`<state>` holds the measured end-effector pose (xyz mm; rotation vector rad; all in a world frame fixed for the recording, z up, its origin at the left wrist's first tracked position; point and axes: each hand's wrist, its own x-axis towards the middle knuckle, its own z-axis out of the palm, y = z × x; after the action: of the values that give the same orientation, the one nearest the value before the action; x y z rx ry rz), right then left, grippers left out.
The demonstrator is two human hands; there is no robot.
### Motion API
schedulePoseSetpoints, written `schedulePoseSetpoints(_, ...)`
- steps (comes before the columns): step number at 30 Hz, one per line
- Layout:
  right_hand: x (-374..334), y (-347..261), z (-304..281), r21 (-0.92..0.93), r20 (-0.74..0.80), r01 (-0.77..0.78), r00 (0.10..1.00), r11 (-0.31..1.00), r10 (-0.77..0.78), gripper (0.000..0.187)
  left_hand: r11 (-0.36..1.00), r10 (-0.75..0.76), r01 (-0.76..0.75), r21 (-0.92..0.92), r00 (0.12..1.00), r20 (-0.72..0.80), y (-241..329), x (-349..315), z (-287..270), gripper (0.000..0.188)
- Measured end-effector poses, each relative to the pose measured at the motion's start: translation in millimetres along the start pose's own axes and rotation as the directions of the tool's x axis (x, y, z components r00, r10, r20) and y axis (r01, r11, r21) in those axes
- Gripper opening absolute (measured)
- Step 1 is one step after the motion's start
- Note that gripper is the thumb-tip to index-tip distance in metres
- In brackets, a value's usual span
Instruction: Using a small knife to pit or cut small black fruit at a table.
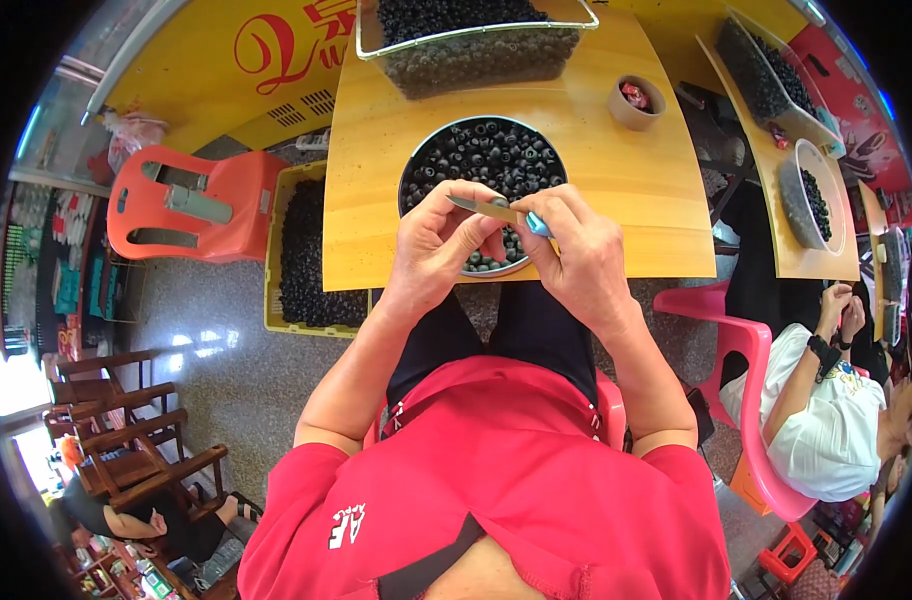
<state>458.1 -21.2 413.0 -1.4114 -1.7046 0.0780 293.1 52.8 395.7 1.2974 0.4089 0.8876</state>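
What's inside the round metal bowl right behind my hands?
The round metal bowl holds small dark round pieces. The left hand and right hand cover its near edge.

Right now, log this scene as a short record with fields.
Left hand: pinches something small, hidden by the fingers
Right hand: holds a small knife with a blue handle, blade pointing toward the left hand
Under hands: round metal bowl of small dark round pieces
Surface: yellow wooden table
Behind bowl: clear bin of the same dark pieces
On floor, left: yellow crate of them
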Motion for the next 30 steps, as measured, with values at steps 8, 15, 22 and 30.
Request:
schedulePoseSetpoints(8, 1, 2, -2, -0.044, 0.013, 0.01, 1.0, 0.999, -0.009, 0.017, 0.999, 0.044, -0.044, 0.031, 0.999, 0.005, 0, -1, -1, 0.015)
schedulePoseSetpoints(15, -3, 12, 5, -0.258, 0.065, -0.186, 0.976, 0.948, 0.209, 0.011, 0.99, 0.075, -0.074, -0.118, 0.997, 0.0, 8, -6, -1, 0.015)
schedulePoseSetpoints(22, 12, -13, -4, 0.462, 0.161, -0.41, 0.911, 0.787, 0.38, 0.016, 0.997, 0.063, -0.06, 0.043, 0.995, -0.077, 7, -6, -2, 0.015)
schedulePoseSetpoints(30, 9, -16, 6, 0.751, 0.331, -0.512, 0.839, 0.418, 0.432, 0.02, 0.996, 0.091, -0.089, 0.027, 0.995, -0.051, 4, -8, -5, 0.02)
